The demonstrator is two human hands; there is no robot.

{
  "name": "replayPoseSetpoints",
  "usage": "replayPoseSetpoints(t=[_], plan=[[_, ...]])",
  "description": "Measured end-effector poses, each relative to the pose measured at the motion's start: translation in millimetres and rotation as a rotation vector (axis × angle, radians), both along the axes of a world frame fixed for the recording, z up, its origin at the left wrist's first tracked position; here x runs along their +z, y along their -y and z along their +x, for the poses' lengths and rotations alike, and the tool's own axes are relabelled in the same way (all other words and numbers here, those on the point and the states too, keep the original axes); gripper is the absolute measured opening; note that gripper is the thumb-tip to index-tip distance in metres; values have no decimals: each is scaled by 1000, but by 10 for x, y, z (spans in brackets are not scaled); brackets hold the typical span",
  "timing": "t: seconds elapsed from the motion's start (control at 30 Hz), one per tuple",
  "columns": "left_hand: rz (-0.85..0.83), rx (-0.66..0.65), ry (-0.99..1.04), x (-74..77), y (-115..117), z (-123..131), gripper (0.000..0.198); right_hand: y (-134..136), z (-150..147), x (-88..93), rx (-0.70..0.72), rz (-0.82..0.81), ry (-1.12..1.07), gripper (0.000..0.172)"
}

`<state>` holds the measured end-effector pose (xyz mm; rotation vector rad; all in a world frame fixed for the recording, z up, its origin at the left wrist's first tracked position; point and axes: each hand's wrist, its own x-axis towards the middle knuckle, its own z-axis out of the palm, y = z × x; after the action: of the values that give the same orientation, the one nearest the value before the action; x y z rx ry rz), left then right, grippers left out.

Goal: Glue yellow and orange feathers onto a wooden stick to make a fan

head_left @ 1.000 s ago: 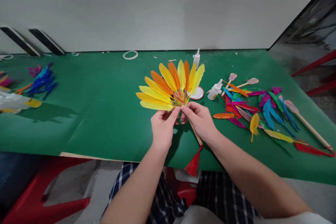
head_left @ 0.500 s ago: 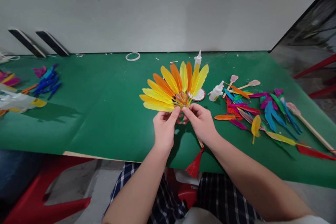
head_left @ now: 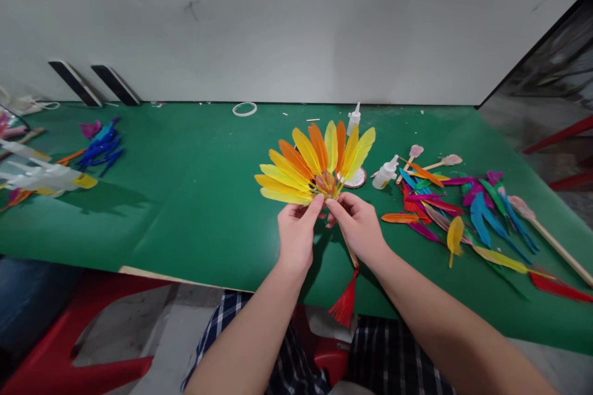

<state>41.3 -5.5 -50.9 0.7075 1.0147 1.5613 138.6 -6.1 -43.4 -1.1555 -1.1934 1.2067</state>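
Both hands pinch the base of a feather fan point(head_left: 319, 157), made of yellow and orange feathers spread in an arc, above the green table point(head_left: 194, 216). My left hand point(head_left: 296, 231) grips it at the lower left with the thumb on top. My right hand point(head_left: 361, 225) closes on the lower right beside the wooden handle, which runs down under the palm. From the handle's end hangs a red tassel point(head_left: 345, 302). The fingertips beneath the fan are partly hidden. Behind the fan lies a small white round lid or dish point(head_left: 354, 179), partly covered by the feathers.
Glue bottles point(head_left: 385, 173) stand right of and behind the fan. Loose coloured feathers point(head_left: 482, 216) and wooden sticks point(head_left: 551, 237) lie at right. Blue feathers point(head_left: 99, 148) lie at left, beside a person's gloved-looking pale hand or clear plastic item point(head_left: 50, 173). A white ring point(head_left: 244, 109) rests near the wall.
The view has shifted slightly, so everything appears a little lower and further right. Both hands keep the same hold on the feather fan.
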Motion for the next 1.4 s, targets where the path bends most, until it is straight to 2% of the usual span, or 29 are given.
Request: replayPoseSetpoints(t=[0.2, 0.47, 1.4], plan=[[10, 5, -49, 7, -14, -24, 21, -24, 25, -36, 87, -81, -105, 23], [-7, -19, -119, 37, -7, -28, 19, -28, 44, -44, 57, -93, -67, 26], [-10, -74, -21, 65, 10, -17, 19, -1, 18, 15, 31, -52, -62, 27]])
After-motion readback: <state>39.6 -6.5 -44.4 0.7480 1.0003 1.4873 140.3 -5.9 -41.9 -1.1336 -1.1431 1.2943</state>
